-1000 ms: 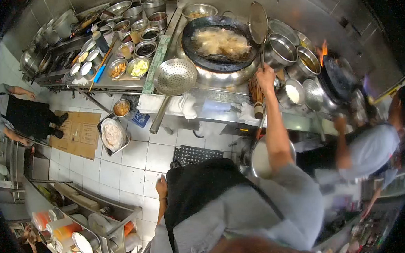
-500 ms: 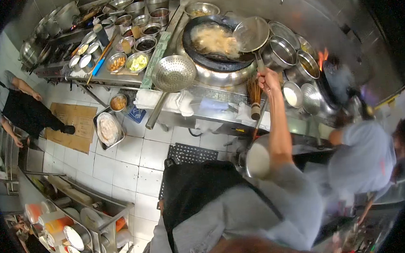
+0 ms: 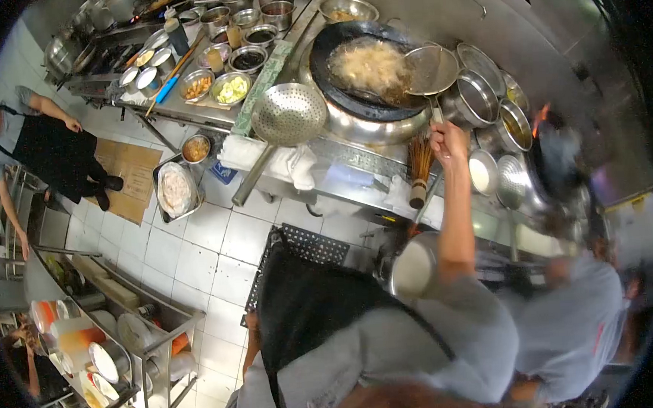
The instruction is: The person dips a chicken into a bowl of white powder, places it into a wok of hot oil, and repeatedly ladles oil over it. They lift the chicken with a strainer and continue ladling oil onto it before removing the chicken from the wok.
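My right hand (image 3: 450, 142) is closed around the handle of a round mesh strainer (image 3: 438, 66). The strainer's mesh overlaps the right rim of a black wok (image 3: 327, 92). Pale pieces of food (image 3: 369, 65) bubble in the oil inside that wok. Below my right hand lies a bamboo wok brush (image 3: 420, 170) on the stove front. My left hand (image 3: 252, 327) hangs low beside my black apron (image 3: 310, 295); its fingers are hidden. A perforated ladle-like strainer (image 3: 290, 115) rests left of the wok, its handle pointing toward me.
Metal pots (image 3: 475, 97) crowd the wok's right side. Bowls of chopped food (image 3: 230, 89) and sauces stand on the left counter. A tray (image 3: 176, 189) sits on the tiled floor. One co-worker (image 3: 573, 323) is close on my right, another (image 3: 46, 146) far left. Flame (image 3: 540, 118) shows at right.
My view has shifted. The mesh strainer has moved slightly toward me and right relative to the wok. The right co-worker's body has moved back and lower; the left one's arm is now stretched out.
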The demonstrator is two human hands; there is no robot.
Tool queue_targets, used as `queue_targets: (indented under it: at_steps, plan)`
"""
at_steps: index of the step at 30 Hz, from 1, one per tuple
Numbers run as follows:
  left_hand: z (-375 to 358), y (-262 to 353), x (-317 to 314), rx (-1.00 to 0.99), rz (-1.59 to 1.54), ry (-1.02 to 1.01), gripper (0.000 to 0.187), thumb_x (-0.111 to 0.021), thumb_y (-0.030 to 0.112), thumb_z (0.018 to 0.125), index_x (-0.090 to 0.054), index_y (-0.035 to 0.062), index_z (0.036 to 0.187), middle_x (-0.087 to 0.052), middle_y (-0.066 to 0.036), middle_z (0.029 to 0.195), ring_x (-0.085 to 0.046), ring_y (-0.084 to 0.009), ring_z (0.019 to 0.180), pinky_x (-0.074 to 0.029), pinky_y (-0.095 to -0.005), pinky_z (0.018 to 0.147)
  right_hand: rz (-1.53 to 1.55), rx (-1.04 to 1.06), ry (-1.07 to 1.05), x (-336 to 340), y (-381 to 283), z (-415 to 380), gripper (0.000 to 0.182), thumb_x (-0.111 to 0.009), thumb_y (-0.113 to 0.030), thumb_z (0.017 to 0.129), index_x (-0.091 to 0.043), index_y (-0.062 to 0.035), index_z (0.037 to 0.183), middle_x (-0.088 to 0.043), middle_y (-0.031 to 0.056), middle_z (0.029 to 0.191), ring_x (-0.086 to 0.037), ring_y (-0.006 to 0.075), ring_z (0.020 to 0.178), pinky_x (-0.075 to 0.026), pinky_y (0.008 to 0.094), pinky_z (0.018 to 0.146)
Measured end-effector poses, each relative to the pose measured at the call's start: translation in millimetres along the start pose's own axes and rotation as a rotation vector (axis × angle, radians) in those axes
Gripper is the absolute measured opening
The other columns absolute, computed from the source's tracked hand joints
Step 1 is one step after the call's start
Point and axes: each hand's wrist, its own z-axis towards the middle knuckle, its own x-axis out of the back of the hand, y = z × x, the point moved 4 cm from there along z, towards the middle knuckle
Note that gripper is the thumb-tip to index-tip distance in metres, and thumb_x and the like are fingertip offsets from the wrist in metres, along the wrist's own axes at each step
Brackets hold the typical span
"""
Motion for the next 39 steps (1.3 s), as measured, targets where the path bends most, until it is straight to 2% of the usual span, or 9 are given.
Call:
queue_targets:
  at_steps: [6, 12, 14, 16, 18, 24, 28, 32, 39]
  plan:
    - [5, -3, 5, 0.111, 0.099, -0.115, 0.024, -0.056, 0.021, 0.087, -0.062, 0.0003, 0.076, -0.063, -0.012, 0.065, -0.058, -0.0203, 0.052, -0.045, -0.0358, 0.047, 0.013, 0.135, 0.116, -18, -27, -5, 0.027, -0.045, 0.004, 0.089, -0.042, 0.0106, 0.116, -0.047, 0.0061, 0.068, -0.039, 0.0102, 0.045, -0.034, 0.0261, 0.035]
    - [78, 13, 9, 0.041, 0.056, -0.120, 0.026, -0.054, 0.020, 0.086, -0.058, 0.0031, 0.067, -0.057, -0.008, 0.056, -0.053, -0.0170, 0.044, -0.041, -0.0344, 0.037, -0.663, 0.275, 0.105, -139, -111, 39, 0.013, -0.052, -0.012, 0.089, -0.056, -0.0006, 0.084, -0.051, 0.0054, 0.060, -0.043, 0.0104, 0.038, -0.034, 0.0292, 0.032]
    - [113, 37, 31, -0.147, -0.073, -0.005, 0.027, -0.053, 0.020, 0.086, -0.056, 0.0039, 0.064, -0.054, -0.007, 0.052, -0.051, -0.0164, 0.042, -0.040, -0.0337, 0.036, -1.133, 0.482, 0.129, -169, -133, 112, 0.017, -0.058, -0.014, 0.085, -0.060, 0.0018, 0.091, -0.061, 0.0136, 0.069, -0.058, 0.0200, 0.053, -0.047, 0.0363, 0.044]
    - [151, 45, 56, -0.006, -0.350, -0.037, 0.024, -0.054, 0.021, 0.086, -0.057, 0.0043, 0.068, -0.051, -0.005, 0.052, -0.049, -0.0155, 0.041, -0.040, -0.0315, 0.035, -1.722, 0.982, 0.252, -205, -137, 187, 0.038, -0.059, -0.015, 0.081, -0.063, 0.0000, 0.116, -0.067, 0.0227, 0.096, -0.062, 0.0426, 0.091, -0.049, 0.0470, 0.083]
    - [188, 59, 76, 0.346, -0.702, -0.073, 0.019, -0.055, 0.022, 0.089, -0.059, 0.0050, 0.081, -0.050, -0.004, 0.054, -0.047, -0.0135, 0.042, -0.039, -0.0287, 0.035, -1.810, 1.093, 0.200, -236, -121, 251, 0.038, -0.061, -0.010, 0.079, -0.061, 0.0017, 0.115, -0.065, 0.0247, 0.099, -0.061, 0.0431, 0.097, -0.049, 0.0490, 0.084]
    - [247, 88, 146, 0.497, -0.829, 0.055, 0.013, -0.054, 0.023, 0.093, -0.057, 0.0103, 0.096, -0.046, 0.000, 0.059, -0.039, -0.0090, 0.043, -0.032, -0.0233, 0.036, -2.152, 0.396, -0.038, -295, -88, 291, 0.027, -0.056, -0.007, 0.081, -0.067, 0.0035, 0.103, -0.065, 0.0283, 0.104, -0.063, 0.0425, 0.103, -0.053, 0.0448, 0.084]
    - [248, 53, 151, 0.487, -0.807, 0.020, 0.016, -0.053, 0.023, 0.092, -0.050, 0.0134, 0.080, -0.040, 0.001, 0.053, -0.037, -0.0100, 0.042, -0.030, -0.0242, 0.036, -1.665, 0.478, 0.211, -229, -112, 208, 0.029, -0.056, -0.012, 0.085, -0.065, 0.0034, 0.108, -0.067, 0.0245, 0.093, -0.067, 0.0362, 0.077, -0.054, 0.0415, 0.065]
    - [223, 70, 139, -0.691, 0.850, -0.208, 0.018, -0.067, 0.025, 0.071, -0.061, 0.0114, 0.061, -0.059, -0.008, 0.066, -0.058, -0.0250, 0.061, -0.049, -0.0383, 0.055, -0.827, 0.290, 0.231, -112, -108, 107, 0.027, -0.055, -0.018, 0.092, -0.061, -0.0002, 0.112, -0.059, 0.0084, 0.069, -0.050, 0.0154, 0.041, -0.038, 0.0322, 0.035]
    - [236, 103, 78, -0.302, 0.460, -0.593, 0.016, -0.066, 0.024, 0.072, -0.062, 0.0102, 0.064, -0.060, -0.010, 0.070, -0.059, -0.0268, 0.065, -0.049, -0.0396, 0.058, 0.199, 0.169, 0.377, 53, -30, 26, 0.015, -0.044, -0.011, 0.099, -0.050, -0.0069, 0.087, -0.044, -0.0002, 0.058, -0.034, 0.0065, 0.041, -0.027, 0.0233, 0.033]
